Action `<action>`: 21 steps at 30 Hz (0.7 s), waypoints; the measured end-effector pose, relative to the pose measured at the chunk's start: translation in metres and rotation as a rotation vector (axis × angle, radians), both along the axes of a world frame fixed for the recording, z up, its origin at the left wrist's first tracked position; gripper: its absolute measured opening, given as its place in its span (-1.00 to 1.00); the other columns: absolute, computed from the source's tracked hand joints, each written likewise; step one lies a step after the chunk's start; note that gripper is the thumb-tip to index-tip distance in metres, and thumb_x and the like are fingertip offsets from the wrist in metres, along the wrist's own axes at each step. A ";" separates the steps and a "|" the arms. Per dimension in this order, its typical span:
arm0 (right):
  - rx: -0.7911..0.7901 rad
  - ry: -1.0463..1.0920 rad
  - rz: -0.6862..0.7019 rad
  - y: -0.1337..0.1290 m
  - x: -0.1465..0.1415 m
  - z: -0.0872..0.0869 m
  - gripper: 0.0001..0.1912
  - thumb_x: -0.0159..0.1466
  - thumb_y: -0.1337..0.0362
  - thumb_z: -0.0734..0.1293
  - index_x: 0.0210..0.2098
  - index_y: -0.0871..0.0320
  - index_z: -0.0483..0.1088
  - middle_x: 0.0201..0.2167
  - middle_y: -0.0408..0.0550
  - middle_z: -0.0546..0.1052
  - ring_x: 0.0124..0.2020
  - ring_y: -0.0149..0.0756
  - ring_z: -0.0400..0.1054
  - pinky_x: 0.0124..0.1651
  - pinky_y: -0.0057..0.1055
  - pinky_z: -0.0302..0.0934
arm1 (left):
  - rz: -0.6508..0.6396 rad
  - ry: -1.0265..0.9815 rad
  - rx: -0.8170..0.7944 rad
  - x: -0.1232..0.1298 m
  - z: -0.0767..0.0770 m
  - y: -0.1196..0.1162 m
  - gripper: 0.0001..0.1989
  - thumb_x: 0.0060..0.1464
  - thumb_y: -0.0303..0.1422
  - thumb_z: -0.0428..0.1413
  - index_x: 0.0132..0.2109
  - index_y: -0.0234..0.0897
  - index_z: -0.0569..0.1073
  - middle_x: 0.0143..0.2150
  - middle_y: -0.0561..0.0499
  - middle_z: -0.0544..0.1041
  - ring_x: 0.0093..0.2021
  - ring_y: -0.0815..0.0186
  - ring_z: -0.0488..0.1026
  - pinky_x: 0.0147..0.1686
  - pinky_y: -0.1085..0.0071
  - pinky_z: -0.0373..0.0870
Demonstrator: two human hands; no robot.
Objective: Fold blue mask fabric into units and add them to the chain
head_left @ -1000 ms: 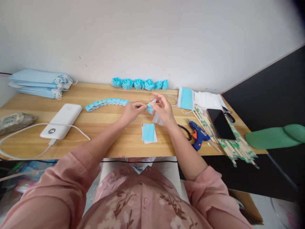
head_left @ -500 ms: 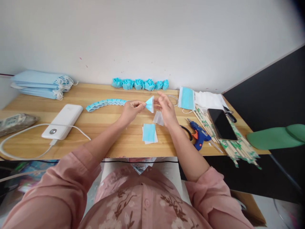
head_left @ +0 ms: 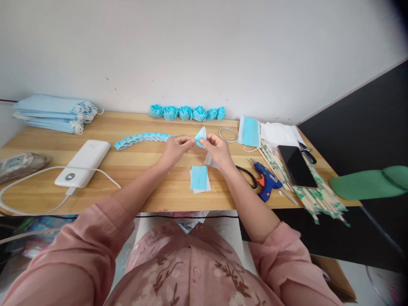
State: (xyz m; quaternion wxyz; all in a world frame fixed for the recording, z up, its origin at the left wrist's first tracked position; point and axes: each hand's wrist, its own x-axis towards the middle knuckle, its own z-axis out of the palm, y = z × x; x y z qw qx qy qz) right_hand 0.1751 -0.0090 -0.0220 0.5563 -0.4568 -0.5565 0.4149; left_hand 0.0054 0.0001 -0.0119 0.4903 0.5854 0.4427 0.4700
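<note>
Between my two hands is a folded piece of blue mask fabric, held above the wooden table with its pale edge upward. My left hand pinches its left corner. The thumb and fingers of my right hand close on its right side. Below my hands lie flat blue and white fabric squares. A translucent white piece is partly covered by my right hand. To the left runs a curved row of folded blue pieces, its right end behind my left hand.
Several blue fabric flowers line the wall. A blue glue gun, wrapped chopsticks, a phone and a green bottle are on the right. On the left are a white power bank and stacked masks.
My right hand has moved down and left and closed on the fabric piece, its fingers no longer spread. The piece is now folded over more. My left hand keeps its pinch.
</note>
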 end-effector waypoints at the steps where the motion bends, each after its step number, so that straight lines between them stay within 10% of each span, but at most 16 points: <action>1: -0.003 0.008 -0.005 0.000 0.001 0.000 -0.71 0.11 0.02 0.47 -0.36 0.11 0.49 -0.45 -0.20 0.52 -0.40 -0.40 0.31 -0.23 -0.39 0.22 | -0.006 0.004 -0.007 0.000 0.001 -0.001 -0.64 -0.11 -0.05 0.28 -0.40 -0.31 0.59 -0.46 0.02 0.51 -0.44 0.40 0.32 -0.41 0.44 0.29; 14: -0.016 0.015 -0.042 0.000 0.005 0.003 -0.67 0.14 -0.04 0.44 -0.37 0.10 0.46 -0.43 -0.19 0.49 -0.36 -0.37 0.34 -0.18 -0.38 0.26 | -0.173 0.066 -0.069 -0.002 0.010 -0.004 -0.60 -0.09 -0.08 0.27 -0.19 -0.29 0.63 -0.25 -0.04 0.62 -0.35 0.36 0.40 -0.32 0.44 0.36; 21: 0.005 -0.085 -0.001 -0.002 0.002 0.000 -0.66 0.16 -0.05 0.42 -0.42 0.10 0.43 -0.48 -0.21 0.44 -0.41 -0.39 0.27 -0.26 -0.40 0.19 | -0.155 0.071 -0.037 -0.001 0.010 -0.004 -0.60 -0.10 -0.01 0.27 -0.48 -0.30 0.50 -0.51 0.05 0.46 -0.47 0.40 0.31 -0.40 0.44 0.28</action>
